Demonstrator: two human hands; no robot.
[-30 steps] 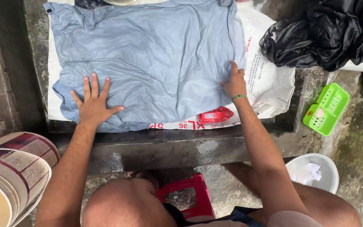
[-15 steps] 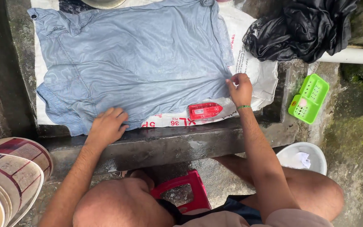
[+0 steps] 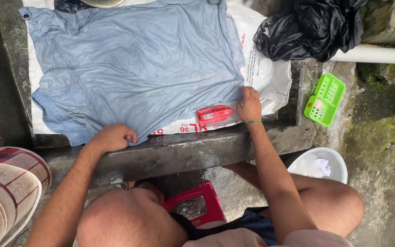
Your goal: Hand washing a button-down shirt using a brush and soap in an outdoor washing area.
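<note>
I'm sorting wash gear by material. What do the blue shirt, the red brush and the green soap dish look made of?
Blue shirt: thin woven cloth, wet-looking, clinging with fine wrinkles. Red brush: glossy moulded plastic, probably. Green soap dish: bright matte plastic with slotted holes.

1 shirt (image 3: 133, 68), 1 brush (image 3: 214, 114), 2 hands

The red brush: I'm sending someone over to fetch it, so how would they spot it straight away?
Find the big pale blue shirt spread over a white sack on the concrete slab. At the shirt's near right corner, just left of the right hand, lies the red brush. It is the only small red thing on the slab; the green basket sits off to the right.
</note>
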